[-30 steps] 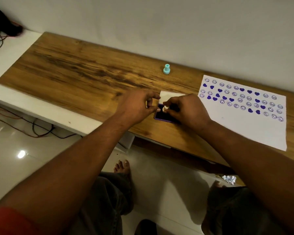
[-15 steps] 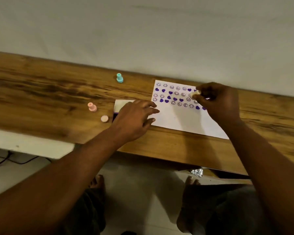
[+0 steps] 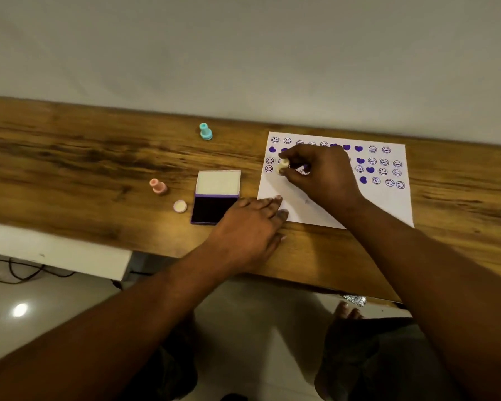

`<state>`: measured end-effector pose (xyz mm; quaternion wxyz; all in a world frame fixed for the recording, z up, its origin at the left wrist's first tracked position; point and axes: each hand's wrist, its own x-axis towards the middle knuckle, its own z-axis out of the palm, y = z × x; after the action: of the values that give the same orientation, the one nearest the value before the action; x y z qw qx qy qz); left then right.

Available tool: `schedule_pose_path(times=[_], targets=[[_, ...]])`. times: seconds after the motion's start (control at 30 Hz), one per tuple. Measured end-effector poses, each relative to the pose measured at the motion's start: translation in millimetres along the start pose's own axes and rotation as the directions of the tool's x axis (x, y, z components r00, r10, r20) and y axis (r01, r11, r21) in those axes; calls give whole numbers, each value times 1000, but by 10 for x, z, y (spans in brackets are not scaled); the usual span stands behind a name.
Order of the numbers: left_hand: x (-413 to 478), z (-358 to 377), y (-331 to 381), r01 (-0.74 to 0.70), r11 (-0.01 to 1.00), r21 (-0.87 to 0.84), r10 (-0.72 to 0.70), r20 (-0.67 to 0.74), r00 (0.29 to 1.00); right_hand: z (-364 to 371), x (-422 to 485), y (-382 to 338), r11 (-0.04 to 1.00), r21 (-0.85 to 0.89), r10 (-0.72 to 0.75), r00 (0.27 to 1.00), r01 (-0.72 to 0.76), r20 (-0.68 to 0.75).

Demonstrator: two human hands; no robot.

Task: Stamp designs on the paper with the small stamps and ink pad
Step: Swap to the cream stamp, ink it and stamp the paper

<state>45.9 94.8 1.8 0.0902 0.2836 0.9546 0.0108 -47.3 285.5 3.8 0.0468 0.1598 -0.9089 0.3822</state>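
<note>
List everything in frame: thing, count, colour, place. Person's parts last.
paper: 1, white, right on the table, rows of purple smileys and hearts
ink pad: 1, purple case, open, left of the paper
cream stamp: 1, held on the paper's left part
teal stamp: 1, upright, near the wall
pink stamp: 1, upright, left of the ink pad
round cap: 1, pale pink, beside the ink pad
table: 1, brown wood, against the wall
cables: dark, on the floor at left
left hand: flat, fingertips on the paper's near-left corner
right hand: pinching the cream stamp
</note>
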Motion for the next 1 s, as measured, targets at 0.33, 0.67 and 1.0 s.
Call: schedule_pose_path(times=[0.33,0.67,1.0], targets=[[18,-4,-77,-17,1000,-11,17,-5,1000,234,98,29,1000,-24,17,999,-16,50],[-1,-28,-68,-12,1000,14,12,33,999,345,101,36,997,-71,-11,999,13,31],[-7,-32,-66,-12,1000,20,11,31,999,380,89,-13,992,-118,-26,998,32,51]])
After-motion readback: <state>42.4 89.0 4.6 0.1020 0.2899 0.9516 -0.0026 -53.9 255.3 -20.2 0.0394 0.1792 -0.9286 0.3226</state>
